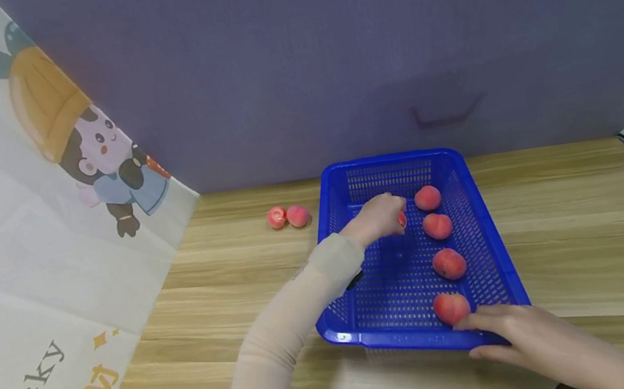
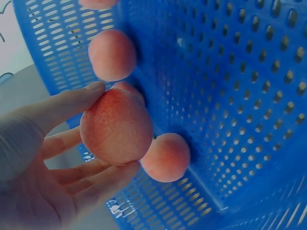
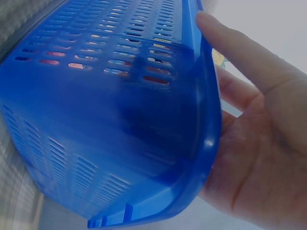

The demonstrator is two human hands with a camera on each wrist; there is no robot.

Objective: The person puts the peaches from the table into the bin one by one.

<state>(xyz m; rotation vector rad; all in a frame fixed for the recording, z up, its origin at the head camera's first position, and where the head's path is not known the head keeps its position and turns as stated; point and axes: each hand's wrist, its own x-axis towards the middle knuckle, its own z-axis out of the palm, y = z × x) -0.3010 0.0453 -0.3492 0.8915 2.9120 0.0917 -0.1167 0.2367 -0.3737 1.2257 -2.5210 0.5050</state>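
Observation:
My left hand (image 1: 380, 217) reaches over the blue plastic basket (image 1: 408, 339) and holds a peach (image 2: 116, 127) between thumb and fingers. In the head view most of that peach is hidden behind the hand. Several peaches lie in a row along the basket's right side, among them a nearest peach (image 1: 451, 309) and a farthest peach (image 1: 427, 197). At the near right corner my right hand (image 1: 513, 329) grips the basket's rim, thumb on one side and fingers on the other, as the right wrist view also shows with the hand (image 3: 259, 143) around the rim.
To the left of the basket, two more peaches sit side by side on the wooden table (image 1: 229, 284): a left peach (image 1: 277, 217) and a right peach (image 1: 298, 216). A dark blue-grey wall (image 1: 272, 75) rises behind, and a printed white sheet (image 1: 4, 195) borders the left.

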